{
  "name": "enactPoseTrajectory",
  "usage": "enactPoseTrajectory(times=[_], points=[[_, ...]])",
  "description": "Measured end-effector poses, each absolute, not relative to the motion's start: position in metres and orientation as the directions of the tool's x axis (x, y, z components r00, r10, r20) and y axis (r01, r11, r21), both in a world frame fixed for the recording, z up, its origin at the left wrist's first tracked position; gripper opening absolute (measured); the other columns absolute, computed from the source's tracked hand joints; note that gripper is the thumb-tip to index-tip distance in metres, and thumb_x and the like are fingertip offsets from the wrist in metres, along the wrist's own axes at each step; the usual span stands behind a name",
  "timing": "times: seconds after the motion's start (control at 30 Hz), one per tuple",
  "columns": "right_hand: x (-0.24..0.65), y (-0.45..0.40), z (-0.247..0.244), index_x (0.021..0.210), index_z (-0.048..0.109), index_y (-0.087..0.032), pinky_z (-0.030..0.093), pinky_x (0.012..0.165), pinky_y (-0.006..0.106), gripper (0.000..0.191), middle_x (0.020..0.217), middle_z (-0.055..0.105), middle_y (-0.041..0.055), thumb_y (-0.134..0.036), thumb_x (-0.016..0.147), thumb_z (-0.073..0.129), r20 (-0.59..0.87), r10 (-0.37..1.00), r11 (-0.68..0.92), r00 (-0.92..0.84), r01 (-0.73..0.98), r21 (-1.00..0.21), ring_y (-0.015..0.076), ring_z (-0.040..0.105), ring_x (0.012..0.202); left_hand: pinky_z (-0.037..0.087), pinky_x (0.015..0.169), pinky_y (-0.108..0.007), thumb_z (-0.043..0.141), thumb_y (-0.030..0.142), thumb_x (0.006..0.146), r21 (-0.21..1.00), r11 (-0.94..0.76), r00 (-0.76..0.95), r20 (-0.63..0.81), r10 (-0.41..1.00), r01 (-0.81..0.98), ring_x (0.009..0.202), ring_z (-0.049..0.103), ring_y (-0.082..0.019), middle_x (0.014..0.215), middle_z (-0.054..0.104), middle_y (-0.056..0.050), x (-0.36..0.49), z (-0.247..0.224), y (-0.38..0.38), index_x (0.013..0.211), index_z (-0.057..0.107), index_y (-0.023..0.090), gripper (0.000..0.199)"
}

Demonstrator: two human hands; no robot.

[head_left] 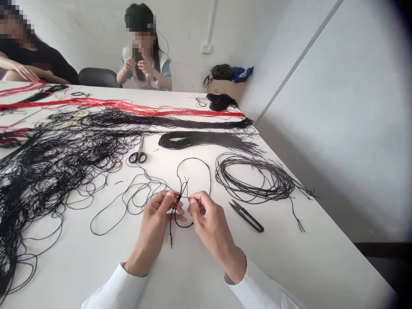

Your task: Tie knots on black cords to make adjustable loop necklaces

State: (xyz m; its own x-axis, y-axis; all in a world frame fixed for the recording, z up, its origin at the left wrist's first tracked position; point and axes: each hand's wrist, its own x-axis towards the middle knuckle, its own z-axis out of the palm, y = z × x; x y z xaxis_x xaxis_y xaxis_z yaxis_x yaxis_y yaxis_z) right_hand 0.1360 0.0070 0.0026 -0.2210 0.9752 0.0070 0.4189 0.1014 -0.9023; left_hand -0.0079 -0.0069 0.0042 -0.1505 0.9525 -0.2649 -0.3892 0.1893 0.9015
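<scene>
A thin black cord [210, 175] forms a loop above the white table [193, 274], with a knotted cluster between my hands. My left hand [156, 227] pinches the cord at the cluster's left side. On the right, my right hand [212, 223] pinches a strand between thumb and index finger, close to the knot. Short ends stick up from the cluster, and a knotted tail hangs down beside my left fingers. Fingertips partly cover the lower part of the loop.
Black snips [249, 218] and a coiled black cord bundle [238, 195] lie right. Scissors [137, 157], a folded black bundle [193, 139] and red cords [154, 110] lie beyond. Tangled black cords [64, 167] spread left. Two people sit across the table.
</scene>
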Motion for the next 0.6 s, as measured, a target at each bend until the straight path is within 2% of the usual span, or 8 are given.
enactPoseTrajectory(times=[0.2, 0.33, 0.5, 0.6], points=[[0.137, 0.0083, 0.0054, 0.093, 0.056, -0.021, 0.047, 0.06, 0.025, 0.027, 0.084, 0.069, 0.0047, -0.044, 0.1, 0.044, -0.002, 0.984, 0.061, -0.18, 0.345, -0.937, 0.0159, 0.064, 0.069, 0.057, 0.06, -0.029, 0.075, 0.047, 0.081, 0.936, 0.168, -0.205, -0.239, 0.949, -0.31, 0.07, 0.058, -0.016, 0.078, 0.059, -0.002, -0.0031, 0.0055, -0.0074, 0.077, 0.064, 0.018, 0.032], [0.1327, 0.0072, 0.007, 0.091, 0.057, -0.021, 0.051, 0.067, 0.028, 0.029, 0.084, 0.069, 0.0062, -0.046, 0.099, 0.045, -0.006, 0.986, 0.041, -0.164, 0.282, -0.958, 0.0187, 0.068, 0.079, 0.056, 0.063, -0.029, 0.075, 0.047, 0.081, 0.957, 0.093, -0.3, -0.178, 0.937, -0.275, 0.07, 0.058, -0.014, 0.08, 0.057, 0.0, -0.0049, 0.0065, -0.0072, 0.074, 0.063, 0.018, 0.032], [0.1323, 0.0102, 0.01, 0.104, 0.062, -0.02, 0.054, 0.086, 0.034, 0.027, 0.112, 0.07, 0.0094, -0.046, 0.095, 0.056, -0.087, 0.986, -0.093, -0.141, -0.032, -0.995, 0.0205, 0.067, 0.1, 0.056, 0.061, -0.03, 0.076, 0.048, 0.079, 0.946, 0.133, -0.271, -0.216, 0.938, -0.294, 0.065, 0.057, -0.015, 0.076, 0.059, -0.001, -0.0053, 0.0088, -0.0068, 0.074, 0.064, 0.017, 0.034], [0.135, 0.0128, 0.0128, 0.104, 0.063, -0.022, 0.05, 0.096, 0.036, 0.025, 0.111, 0.071, 0.0064, -0.043, 0.091, 0.064, -0.163, 0.98, -0.187, -0.114, -0.249, -0.95, 0.0187, 0.063, 0.103, 0.055, 0.06, -0.029, 0.075, 0.048, 0.08, 0.948, 0.135, -0.251, -0.211, 0.945, -0.288, 0.064, 0.057, -0.015, 0.075, 0.059, -0.002, -0.0021, 0.0102, -0.007, 0.072, 0.062, 0.017, 0.035]])
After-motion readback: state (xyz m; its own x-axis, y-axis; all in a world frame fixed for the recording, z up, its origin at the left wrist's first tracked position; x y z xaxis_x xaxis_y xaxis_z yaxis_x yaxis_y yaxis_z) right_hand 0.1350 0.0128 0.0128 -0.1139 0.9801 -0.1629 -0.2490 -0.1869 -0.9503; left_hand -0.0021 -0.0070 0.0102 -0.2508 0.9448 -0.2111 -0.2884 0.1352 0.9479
